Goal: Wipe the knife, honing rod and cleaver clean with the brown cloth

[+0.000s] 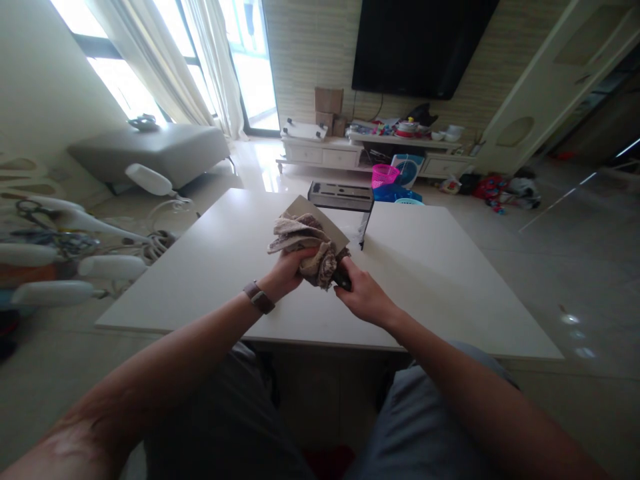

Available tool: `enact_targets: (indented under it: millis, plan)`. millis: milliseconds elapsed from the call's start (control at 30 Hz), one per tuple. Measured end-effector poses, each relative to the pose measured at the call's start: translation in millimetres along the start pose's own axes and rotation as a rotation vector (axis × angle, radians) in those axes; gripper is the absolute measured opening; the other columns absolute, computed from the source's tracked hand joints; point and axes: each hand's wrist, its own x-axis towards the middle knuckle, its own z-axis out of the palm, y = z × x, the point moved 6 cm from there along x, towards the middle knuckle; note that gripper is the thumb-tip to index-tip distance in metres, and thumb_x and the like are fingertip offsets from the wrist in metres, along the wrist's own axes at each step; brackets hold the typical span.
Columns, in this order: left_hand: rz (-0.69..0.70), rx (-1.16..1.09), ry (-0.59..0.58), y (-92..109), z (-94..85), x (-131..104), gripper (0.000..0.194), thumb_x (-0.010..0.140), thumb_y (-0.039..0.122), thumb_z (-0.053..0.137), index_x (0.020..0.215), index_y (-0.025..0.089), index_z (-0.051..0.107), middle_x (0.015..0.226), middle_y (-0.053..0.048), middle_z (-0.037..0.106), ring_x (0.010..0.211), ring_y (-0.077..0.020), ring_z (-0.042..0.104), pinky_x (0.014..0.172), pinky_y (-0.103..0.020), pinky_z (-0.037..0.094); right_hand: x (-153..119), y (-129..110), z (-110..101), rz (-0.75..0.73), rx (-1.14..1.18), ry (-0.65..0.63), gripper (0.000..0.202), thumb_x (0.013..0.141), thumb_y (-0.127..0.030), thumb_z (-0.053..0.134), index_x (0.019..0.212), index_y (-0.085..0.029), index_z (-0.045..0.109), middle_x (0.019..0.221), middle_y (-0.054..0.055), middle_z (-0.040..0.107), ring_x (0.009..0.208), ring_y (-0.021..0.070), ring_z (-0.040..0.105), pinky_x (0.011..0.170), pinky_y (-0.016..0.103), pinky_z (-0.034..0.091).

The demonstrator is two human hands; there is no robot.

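Far L of slotted rack [341, 193], off worktop [450, 280]: white shades [113, 267] w/ metal arms, plus grey bench [160, 153] farther back, nr pale curtains [150, 60]. On near side of rack, slightly L: L hand [287, 272] w/ brown wristband [259, 297], fingers clenched on bunched brown-beige cloth [300, 241], partly hidden by folds. Just in front of rack, tilted above worktop: cleaver [326, 228], broad metal blade partly covered by cloth. Near side of rack, slightly R: R hand [367, 293], fingers wrapped round dark handle [344, 279] of cleaver. Beyond rack, to R, off worktop: pink basket [384, 175]. Higher, on wall behind rack & to R: dark TV [425, 47]. Far R of rack, on floor: red & dark items [493, 190], too small to ID.
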Motion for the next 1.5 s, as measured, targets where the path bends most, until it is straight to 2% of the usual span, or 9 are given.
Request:
enact_targets:
  millis: [133,267,400,533,800,1100,1267,1500]
  plan:
    - [0.062,-0.027,0.049,22,-15.7,14,0.028,0.068,0.006,0.077,0.095,0.013,0.072,0.096,-0.006,0.077,0.084,-0.0175,0.073,0.081,-0.028,0.058,-2,-3,-8,-0.010,-0.044,0.010,0.027,0.080,-0.020,0.059,0.107,-0.023,0.056,0.075,-0.001,0.059,0.066,0.0175,0.053,0.063,0.027,0.034]
    - [0.141,-0.063,0.097,44,-32.1,26,0.022,0.074,0.006,0.072,0.095,0.013,0.072,0.096,-0.006,0.078,0.083,-0.0173,0.073,0.082,-0.029,0.060,-4,-5,-12,-0.032,-0.056,-0.013,0.024,0.080,-0.021,0.059,0.104,-0.023,0.057,0.070,-0.003,0.055,0.061,0.0151,0.050,0.060,0.026,0.031]
    - [0.211,-0.093,0.110,61,-40.4,31,0.021,0.077,0.004,0.067,0.094,0.015,0.072,0.095,-0.005,0.078,0.083,-0.0154,0.073,0.080,-0.026,0.061,-6,-5,-16,-0.060,-0.054,-0.033,0.022,0.081,-0.022,0.059,0.103,-0.024,0.059,0.066,-0.004,0.051,0.057,0.0137,0.046,0.058,0.025,0.030]
    - [0.235,-0.104,0.110,68,-45.1,31,0.022,0.080,0.003,0.063,0.096,0.015,0.072,0.094,-0.004,0.078,0.086,-0.0160,0.073,0.084,-0.027,0.062,-7,-6,-24,-0.089,-0.073,-0.040,0.022,0.081,-0.022,0.060,0.103,-0.024,0.062,0.068,-0.003,0.053,0.059,0.0135,0.047,0.058,0.024,0.032]
    - [0.200,-0.119,0.113,64,-44.6,27,0.020,0.081,0.005,0.063,0.092,0.016,0.074,0.093,-0.003,0.079,0.085,-0.0162,0.074,0.084,-0.026,0.062,-9,-2,-40,-0.081,-0.146,-0.022,0.024,0.080,-0.023,0.063,0.105,-0.024,0.067,0.071,0.000,0.060,0.062,0.0145,0.051,0.059,0.024,0.035]
    - [0.110,-0.127,0.082,48,-42.1,26,0.019,0.079,0.007,0.067,0.094,0.015,0.074,0.091,-0.005,0.079,0.079,-0.0171,0.075,0.081,-0.028,0.063,-14,0,-34,-0.072,-0.210,-0.033,0.022,0.082,-0.027,0.066,0.104,-0.024,0.067,0.073,0.001,0.065,0.061,0.0148,0.053,0.059,0.025,0.034]
    - [0.120,-0.133,0.091,46,-42.3,26,0.019,0.079,0.006,0.065,0.092,0.016,0.075,0.088,-0.004,0.078,0.078,-0.0166,0.075,0.079,-0.027,0.064,-12,6,-29,-0.064,-0.206,-0.044,0.023,0.082,-0.027,0.067,0.105,-0.024,0.065,0.074,0.001,0.065,0.062,0.0155,0.055,0.059,0.024,0.034]
    - [0.105,-0.118,0.117,48,-41.6,24,0.017,0.080,0.008,0.065,0.092,0.016,0.074,0.090,-0.004,0.078,0.083,-0.0185,0.076,0.083,-0.028,0.064,-12,3,-23,-0.076,-0.209,-0.062,0.022,0.084,-0.029,0.066,0.105,-0.023,0.063,0.074,0.002,0.064,0.061,0.0157,0.054,0.059,0.025,0.033]
